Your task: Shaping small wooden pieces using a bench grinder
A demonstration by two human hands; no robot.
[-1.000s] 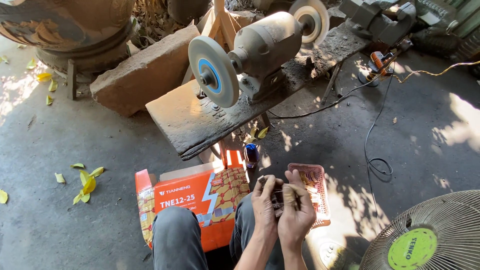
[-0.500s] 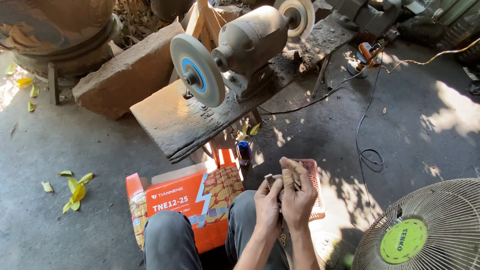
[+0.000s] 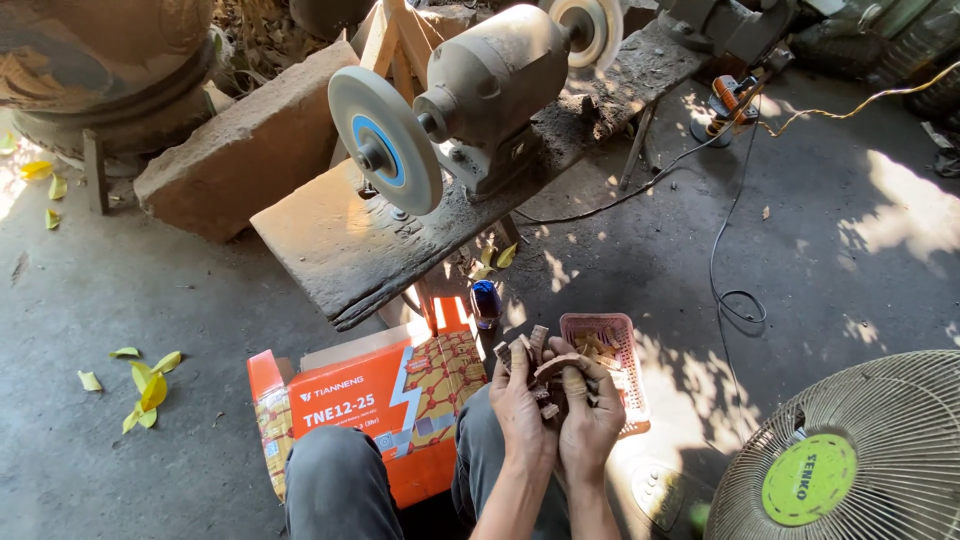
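Low in the middle of the head view, my left hand point(image 3: 520, 405) and my right hand point(image 3: 592, 415) are pressed together, both closed around several small brown wooden pieces point(image 3: 540, 352) whose ends stick up above the fingers. Just beyond the hands a pink plastic basket point(image 3: 628, 345) rests on the ground with more small pieces inside. A bench grinder point(image 3: 480, 90) with a grey wheel point(image 3: 385, 155) stands on a worn wooden bench point(image 3: 340, 250) ahead of me.
An orange cardboard box point(image 3: 350, 400) sits by my left knee point(image 3: 325, 480). A small blue bottle point(image 3: 485, 300) stands under the bench. A floor fan point(image 3: 850, 450) is at the lower right. A black cable point(image 3: 725, 250) trails across the concrete; a stone block point(image 3: 240, 150) lies at the left.
The view has shifted slightly. My hands have stayed together, working the wooden pieces over the pink basket.
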